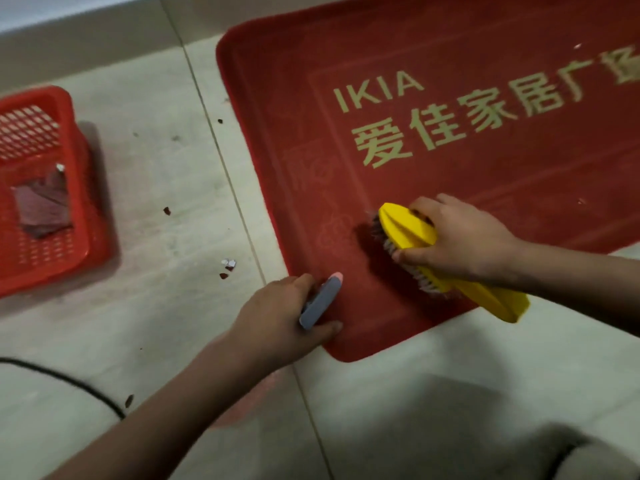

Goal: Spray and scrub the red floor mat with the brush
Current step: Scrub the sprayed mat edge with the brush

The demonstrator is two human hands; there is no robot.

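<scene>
Head view. Red floor mat (277, 98): spans 12 to 3 o'clock. Yellow brush (408, 233): bristles down on the mat near centre, gripped by right hand (460, 244). Left hand (277, 323): 6 o'clock, at mat corner, curled round grey pink-tipped item (320, 299). Red basket (78, 174): 9 o'clock.

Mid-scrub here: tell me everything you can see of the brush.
The brush has a long yellow body, plastic by its look, with a ridge along its back and pale bristles beneath, darker at the front. It lies tilted, bristles down on the red mat by its near left corner. The right hand grips its middle, thumb on the near side. Its tail end juts past the mat's edge over the floor.
</scene>
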